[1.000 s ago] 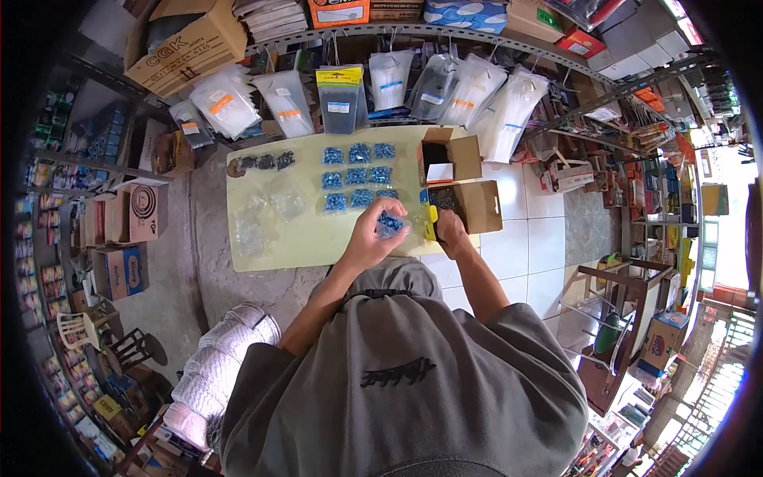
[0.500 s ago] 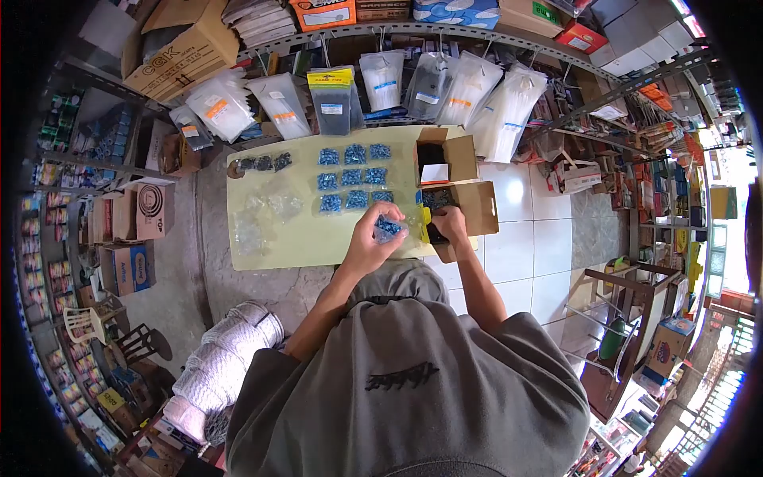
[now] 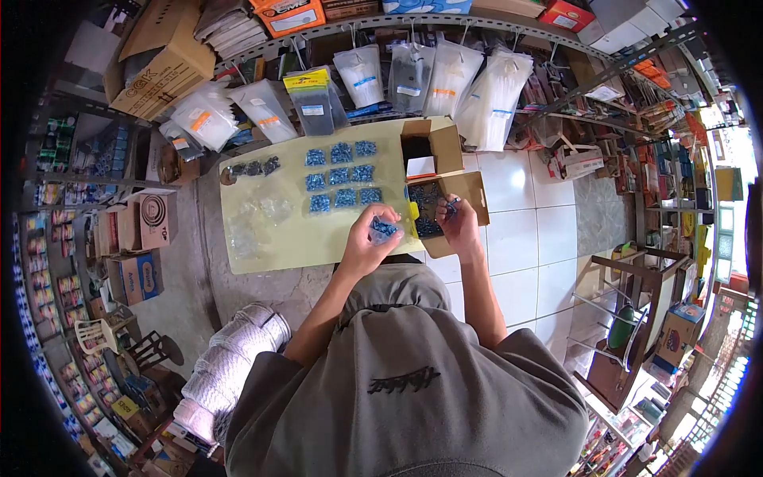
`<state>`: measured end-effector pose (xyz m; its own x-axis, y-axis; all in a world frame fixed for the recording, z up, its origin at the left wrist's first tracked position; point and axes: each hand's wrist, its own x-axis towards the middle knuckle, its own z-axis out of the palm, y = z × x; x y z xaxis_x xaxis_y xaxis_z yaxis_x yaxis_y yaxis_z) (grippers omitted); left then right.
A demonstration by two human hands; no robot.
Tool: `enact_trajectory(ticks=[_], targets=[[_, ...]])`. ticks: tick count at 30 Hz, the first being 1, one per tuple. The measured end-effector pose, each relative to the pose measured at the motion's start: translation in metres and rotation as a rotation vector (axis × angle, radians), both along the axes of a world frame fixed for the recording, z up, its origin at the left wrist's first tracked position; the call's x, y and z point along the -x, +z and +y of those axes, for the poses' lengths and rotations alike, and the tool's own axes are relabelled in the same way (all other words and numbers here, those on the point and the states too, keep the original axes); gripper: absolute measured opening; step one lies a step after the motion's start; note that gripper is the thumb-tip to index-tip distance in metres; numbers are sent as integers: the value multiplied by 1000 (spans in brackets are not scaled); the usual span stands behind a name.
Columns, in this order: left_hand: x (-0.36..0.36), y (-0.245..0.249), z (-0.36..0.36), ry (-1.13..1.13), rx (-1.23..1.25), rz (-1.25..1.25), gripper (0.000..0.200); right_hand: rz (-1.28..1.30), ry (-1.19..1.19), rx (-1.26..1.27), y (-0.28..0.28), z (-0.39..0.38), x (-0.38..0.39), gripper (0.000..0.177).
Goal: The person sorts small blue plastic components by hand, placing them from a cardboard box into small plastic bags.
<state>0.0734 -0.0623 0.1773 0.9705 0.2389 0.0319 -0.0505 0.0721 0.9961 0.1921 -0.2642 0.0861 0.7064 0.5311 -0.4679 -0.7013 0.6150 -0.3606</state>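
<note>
My left hand (image 3: 370, 242) is closed around a small clear plastic bag (image 3: 383, 230) partly filled with small blue pieces. Held just above an open cardboard box (image 3: 424, 208), my right hand (image 3: 462, 226) pinches a few small dark-blue pieces (image 3: 452, 208), too small to name. More dark pieces of that sort lie inside this box. Rows of filled bags with blue pieces (image 3: 339, 175) rest on the pale yellow table (image 3: 278, 163), beyond my left hand.
Behind the first box stands another open box (image 3: 427, 151) with a white card. Empty-looking clear bags (image 3: 274, 208) and dark packets (image 3: 254, 168) lie at the table's left. Packs of cable ties (image 3: 445, 79) hang from the shelf behind. A large rope roll (image 3: 232, 362) stands lower left.
My right hand has come up out of the box, lifting a few small pieces. My left hand still holds the bag. The whole view has shifted slightly.
</note>
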Motion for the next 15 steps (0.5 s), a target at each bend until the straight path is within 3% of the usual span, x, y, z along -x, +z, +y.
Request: enact_trajectory(ticks=[6,15], targets=[[-2,3,-7,-11,11,0,28,-56,98,279,15,-2,-3,19],[6,6,5,-5,12,-4,28,-157,147,355,69,18,7,30]])
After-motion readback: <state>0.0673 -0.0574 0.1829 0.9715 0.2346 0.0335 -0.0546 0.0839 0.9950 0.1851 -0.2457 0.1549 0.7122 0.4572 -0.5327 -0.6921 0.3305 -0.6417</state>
